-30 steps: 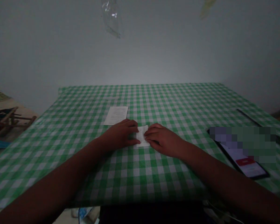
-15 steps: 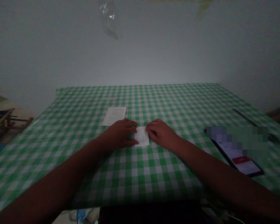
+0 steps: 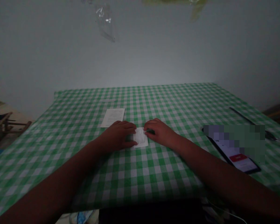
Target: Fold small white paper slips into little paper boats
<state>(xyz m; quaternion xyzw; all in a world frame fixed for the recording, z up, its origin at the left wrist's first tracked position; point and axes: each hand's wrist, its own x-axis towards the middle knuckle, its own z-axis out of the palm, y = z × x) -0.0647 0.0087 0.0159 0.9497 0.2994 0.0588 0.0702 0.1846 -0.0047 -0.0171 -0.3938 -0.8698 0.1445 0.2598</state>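
the slip (image 3: pixel 141 138) lies on the cloth (image 3: pixel 135 174) between your hands; press its left edge lightly with your spread left hand (image 3: pixel 118 137). whether your right hand (image 3: pixel 160 133) pinches it, i can't tell.

A small white paper (image 3: pixel 141 137), almost rectangular, lies on the green checked cloth (image 3: pixel 135 174), its printed lines facing upward and slightly slanted; whether it is folded, this dim view does not show clearly.
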